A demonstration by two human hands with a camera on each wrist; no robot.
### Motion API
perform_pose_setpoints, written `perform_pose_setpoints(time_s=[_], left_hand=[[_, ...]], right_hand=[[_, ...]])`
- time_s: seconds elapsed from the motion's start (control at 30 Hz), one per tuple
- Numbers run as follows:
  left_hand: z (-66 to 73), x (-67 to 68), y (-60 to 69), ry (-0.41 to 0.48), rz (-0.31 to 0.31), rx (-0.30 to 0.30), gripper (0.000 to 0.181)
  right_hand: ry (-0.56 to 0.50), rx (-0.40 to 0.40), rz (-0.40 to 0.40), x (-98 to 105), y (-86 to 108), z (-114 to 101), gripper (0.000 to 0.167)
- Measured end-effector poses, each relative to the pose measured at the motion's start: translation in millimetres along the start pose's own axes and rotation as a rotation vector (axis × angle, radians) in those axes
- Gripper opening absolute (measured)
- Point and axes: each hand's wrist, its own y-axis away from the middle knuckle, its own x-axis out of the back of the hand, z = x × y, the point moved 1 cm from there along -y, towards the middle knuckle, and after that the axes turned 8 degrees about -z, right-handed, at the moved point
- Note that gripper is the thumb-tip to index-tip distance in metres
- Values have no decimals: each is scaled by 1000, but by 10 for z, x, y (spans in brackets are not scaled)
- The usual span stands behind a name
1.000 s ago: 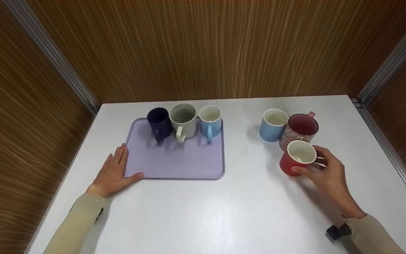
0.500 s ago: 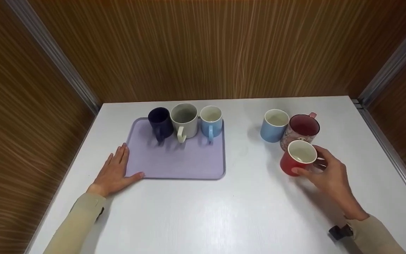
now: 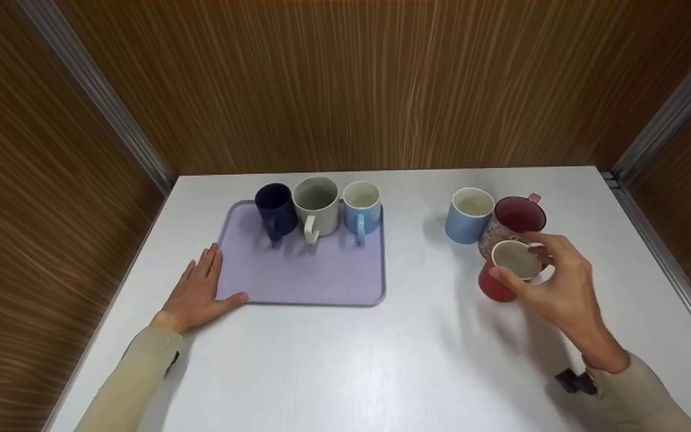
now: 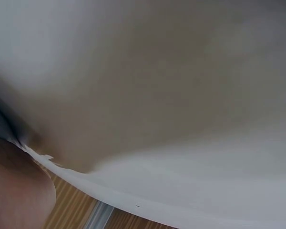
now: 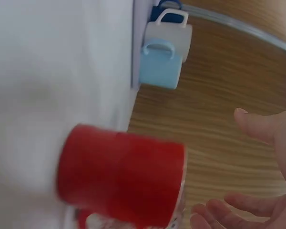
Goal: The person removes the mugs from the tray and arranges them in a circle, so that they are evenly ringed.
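My right hand (image 3: 563, 289) hangs over the red mug (image 3: 494, 284), thumb and fingers curved and well parted near its rim; the right wrist view shows them clear of the mug, pinching nothing. The red mug stands upright on the white table (image 3: 381, 366), to the right of the lilac tray (image 3: 300, 276), its handle on my hand's side. Just behind it stands the patterned mug (image 3: 493, 236), dark red inside, its handle pointing away from me, with the blue cup (image 3: 464, 228) beside that on the left (whether these three touch, I can't tell). My left hand (image 3: 197, 298) lies flat at the tray's near left corner, fingers along the left rim, thumb spread wide to the near rim. At the tray's back, the navy mug (image 3: 282, 221), the cream mug (image 3: 326, 221) and the pale mug (image 3: 372, 222) stand in a row, handles toward me.
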Motion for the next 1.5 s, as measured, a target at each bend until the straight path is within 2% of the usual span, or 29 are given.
perform_pose_setpoints(time_s=[0.27, 0.37, 0.5, 0.7, 0.97, 1.1, 1.33, 1.5], left_hand=[[6, -13, -22, -7, -7, 3, 121], [7, -11, -26, 2, -12, 1, 121], [8, -4, -15, 7, -10, 4, 121], [3, -4, -10, 8, 3, -2, 121], [4, -8, -6, 17, 9, -11, 120], [0, 8, -16, 5, 4, -3, 120], [-3, -19, -13, 0, -4, 1, 120], [-4, -17, -15, -5, 3, 5, 121]], right_hand=[[-40, 88, -122, -369, -338, -306, 64], [-71, 92, -193, -565, -466, -387, 60], [-162, 75, -282, -891, -634, -477, 53], [-296, 33, -381, -1421, -803, -530, 44], [-438, -140, -519, -1971, -919, -536, 37], [-519, -229, -529, -2162, -941, -564, 35], [-683, -334, -485, -2378, -926, -590, 31], [-782, -373, -466, -2473, -921, -575, 28]])
